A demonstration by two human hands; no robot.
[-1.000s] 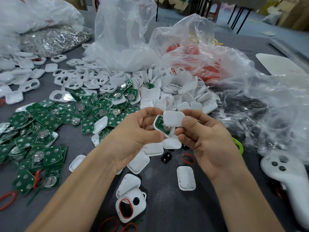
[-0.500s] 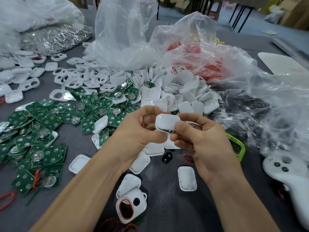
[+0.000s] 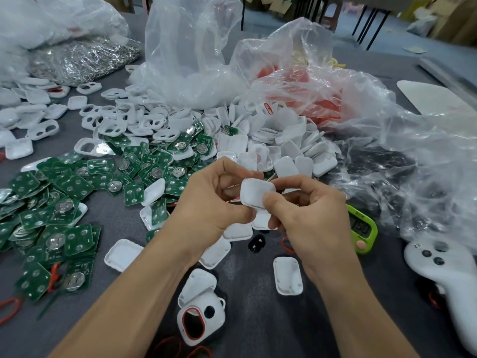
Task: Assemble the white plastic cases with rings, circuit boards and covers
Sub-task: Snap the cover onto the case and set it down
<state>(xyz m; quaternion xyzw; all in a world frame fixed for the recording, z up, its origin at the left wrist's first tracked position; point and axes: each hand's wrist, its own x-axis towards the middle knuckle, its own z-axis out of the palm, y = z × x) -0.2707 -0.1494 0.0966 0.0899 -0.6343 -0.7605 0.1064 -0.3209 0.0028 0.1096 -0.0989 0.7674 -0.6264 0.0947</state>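
A white plastic case (image 3: 254, 192) with its cover on top is held above the grey table between both hands. My left hand (image 3: 209, 202) grips its left side, thumb pressed on the lower edge. My right hand (image 3: 307, 215) pinches its right side with thumb and fingers. The circuit board inside is hidden by the cover. Green circuit boards (image 3: 67, 200) lie in a heap at the left. White covers (image 3: 286, 148) are piled behind my hands. A white case with a red ring (image 3: 200, 321) lies near the front edge.
Clear plastic bags (image 3: 335, 104) hold red rings and white parts at the back and right. A green timer (image 3: 361, 228) sits right of my hands, a white controller (image 3: 449, 275) at the far right. Loose covers (image 3: 287, 275) and red rings (image 3: 10, 308) lie on the table.
The green board visible under the cover a second ago is now hidden; the cover has closed down onto the case and both thumbs press it.
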